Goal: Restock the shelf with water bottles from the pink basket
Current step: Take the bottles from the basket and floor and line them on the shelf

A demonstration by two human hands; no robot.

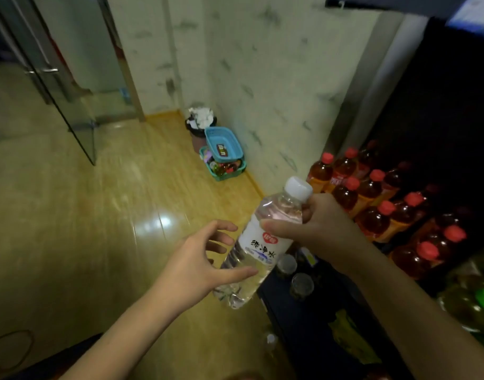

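While wood floor [103, 215] is lying open to the left, the right hand [315, 229] is gripping the water bottle [262, 242] near its neck; its white label's writing is unreadable. Cap is pointing up-right toward the shelf [304, 325] edge, long axis tilted. The left hand [197, 264], fingers spread, is touching its lower body.

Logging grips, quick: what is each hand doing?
Left hand: open, thumb touching the water bottle.
Right hand: gripping the water bottle below its cap.
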